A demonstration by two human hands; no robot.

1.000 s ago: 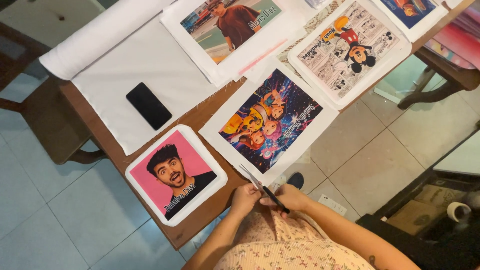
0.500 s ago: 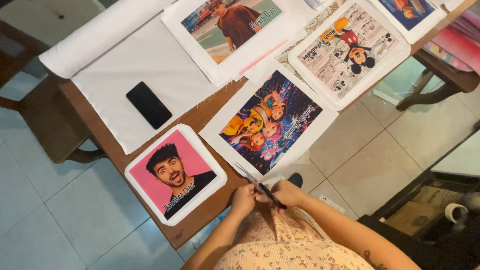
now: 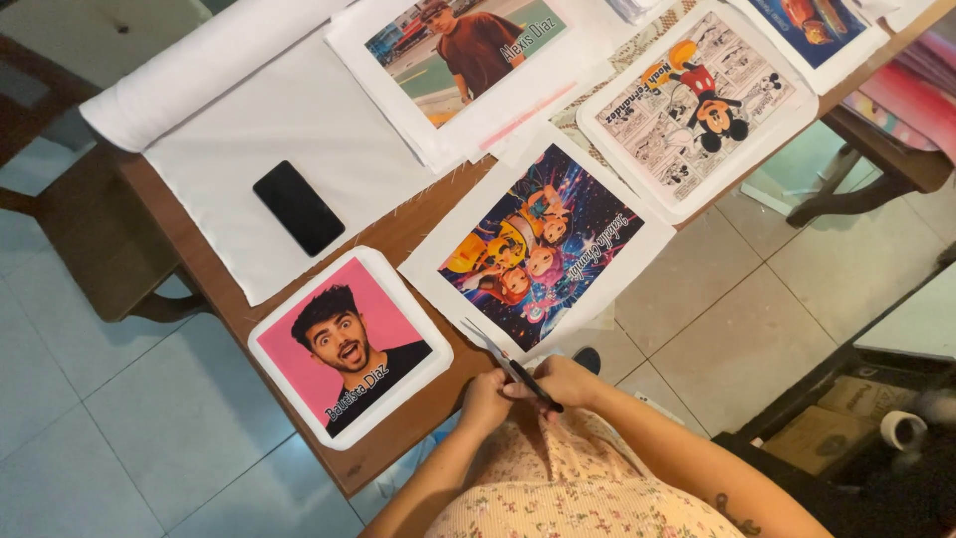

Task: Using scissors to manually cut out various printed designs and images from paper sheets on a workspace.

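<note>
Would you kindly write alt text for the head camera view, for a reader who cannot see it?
Seen from above, a person's right hand holds black-handled scissors at the near edge of a white fabric sheet printed with colourful cartoon figures, the left hand beside it. More printed sheets, a black phone and a white fabric roll lie on the brown wooden table.

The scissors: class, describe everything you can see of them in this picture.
The scissors have thin grey metal blades and a dark handle. They lie slanted, tips pointing up and left over the table's near edge, at the white border of the cartoon print. The blades look nearly closed, though that is hard to tell. The handle end sits between both hands: the right hand grips it and the left hand is against it.
</note>
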